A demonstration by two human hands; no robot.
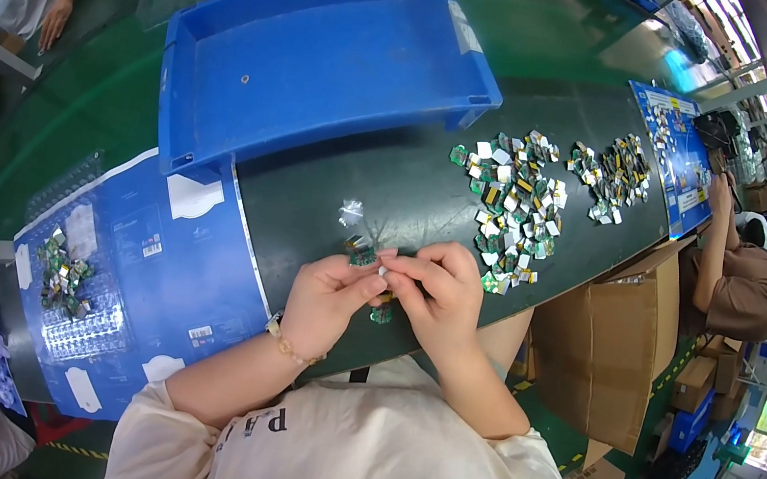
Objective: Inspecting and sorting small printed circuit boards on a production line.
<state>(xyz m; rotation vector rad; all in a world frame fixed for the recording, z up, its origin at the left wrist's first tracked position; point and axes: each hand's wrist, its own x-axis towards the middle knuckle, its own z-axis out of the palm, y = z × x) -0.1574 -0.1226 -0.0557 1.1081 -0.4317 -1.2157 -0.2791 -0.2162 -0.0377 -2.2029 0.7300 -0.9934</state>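
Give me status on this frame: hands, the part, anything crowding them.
Left hand and right hand together, pinching a small green board at the fingertips. Loose pile of boards right of them, white scrap just beyond. Nothing obstructing.

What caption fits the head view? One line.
Both hands, left hand and right hand, pinch a small green circuit board beside a pile of boards.

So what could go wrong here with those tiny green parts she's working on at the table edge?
The hands, left and right, pinch a small green piece right above the table's near edge, so a slip might send it into the lap. The loose pile of pieces lies close to the right hand; a sweep of the wrist could scatter it.
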